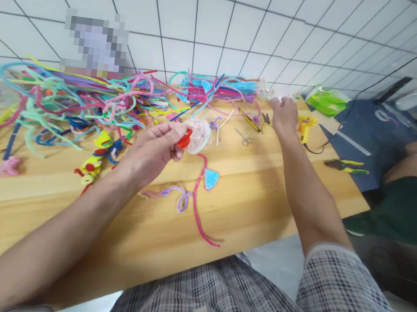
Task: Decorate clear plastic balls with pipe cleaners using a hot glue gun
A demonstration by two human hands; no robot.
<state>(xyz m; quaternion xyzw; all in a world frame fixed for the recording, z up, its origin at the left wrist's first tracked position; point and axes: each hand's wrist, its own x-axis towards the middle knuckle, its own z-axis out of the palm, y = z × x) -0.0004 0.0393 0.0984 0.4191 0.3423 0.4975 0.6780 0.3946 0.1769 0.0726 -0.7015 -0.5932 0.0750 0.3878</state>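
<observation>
My left hand (158, 142) is closed, pinching a small red piece (184, 138) and a clear, round plastic container (198, 137) just above the table. What lies inside the container is too blurred to name. My right hand (285, 116) reaches to the back of the table, beside clear plastic containers (265, 88). Its fingertips are hidden, so I cannot see whether they hold anything. Below the left hand lie a pink pipe cleaner (195, 200), a blue triangular pipe-cleaner piece (211, 179) and a purple curled pipe cleaner (183, 201).
Loose pipe cleaners (104, 96) cover the back left. Small scissors (244, 138), pliers (266, 120) and a yellow glue gun (305, 129) lie near my right arm. Yellow-handled cutters (345, 166) lie further right. Another person's arm (415, 157) shows at the right.
</observation>
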